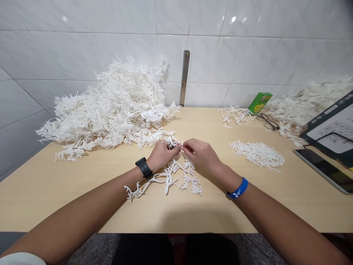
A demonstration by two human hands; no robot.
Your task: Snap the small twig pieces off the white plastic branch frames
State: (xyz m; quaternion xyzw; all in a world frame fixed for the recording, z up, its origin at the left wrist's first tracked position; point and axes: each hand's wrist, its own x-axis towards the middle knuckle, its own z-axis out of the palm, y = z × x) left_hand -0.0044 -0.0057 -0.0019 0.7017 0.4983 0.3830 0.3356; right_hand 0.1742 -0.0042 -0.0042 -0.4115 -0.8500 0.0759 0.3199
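My left hand (162, 154), with a black watch at the wrist, is closed on a white branched plastic sprig (173, 141). Close beside it, my right hand (200, 154) pinches with thumb and forefinger at the sprig's end; a blue band circles that wrist. The fingertips of both hands nearly meet. Below them on the table lie loose white branching stems (168, 176) and a small cluster of short white pieces (191, 180). A large heap of similar white sprigs (118, 106) rises behind my left hand.
Right of my hands lies a small pile of white pieces (257, 154). Farther back are scattered sprigs (235, 115), a green carton (259, 103), eyeglasses (268, 121) and another white heap (311, 99). A phone (325, 169) and a dark printed box (336, 125) occupy the right edge. A tiled wall (234, 62) bounds the table.
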